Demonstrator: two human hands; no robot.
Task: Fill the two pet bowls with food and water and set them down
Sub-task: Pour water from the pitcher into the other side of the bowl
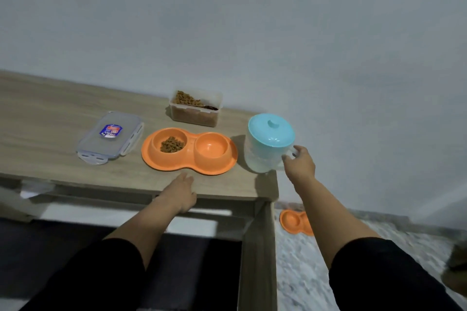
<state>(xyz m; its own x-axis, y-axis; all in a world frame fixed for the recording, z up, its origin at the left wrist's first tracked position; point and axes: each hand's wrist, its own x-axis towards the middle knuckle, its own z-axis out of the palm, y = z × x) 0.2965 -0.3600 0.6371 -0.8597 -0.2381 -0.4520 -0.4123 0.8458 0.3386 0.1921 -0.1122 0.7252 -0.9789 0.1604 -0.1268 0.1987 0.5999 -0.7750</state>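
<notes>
The tabletop is pale wood with fine grain lines, and it sits against a plain grey wall.

Near the front edge lies an orange plastic double pet bowl, smooth and shaped like a peanut. Its left cup holds a small heap of brown dry kibble. Its right cup is round and shiny, with nothing to see inside it.

Behind the double bowl, by the back edge, stands a clear plastic food box with no lid on. It is nearly full of the same brown kibble, and a dark scoop (only partly seen) lies on top. The box's clear flat lid lies to the left of the double bowl, with snap flaps at its edges and a blue sticker in the middle.

At the right front corner stands a round, cloudy-white water jug with a smooth teal lid that has a little knob.

The right hand is at the jug's handle, fingers curled around it. The left hand rests flat on the front edge of the tabletop, fingers straight and close together, just in front of the double bowl.

Down on the speckled floor, by the right table leg, lies a second orange double bowl (partly hidden by the right arm).
</notes>
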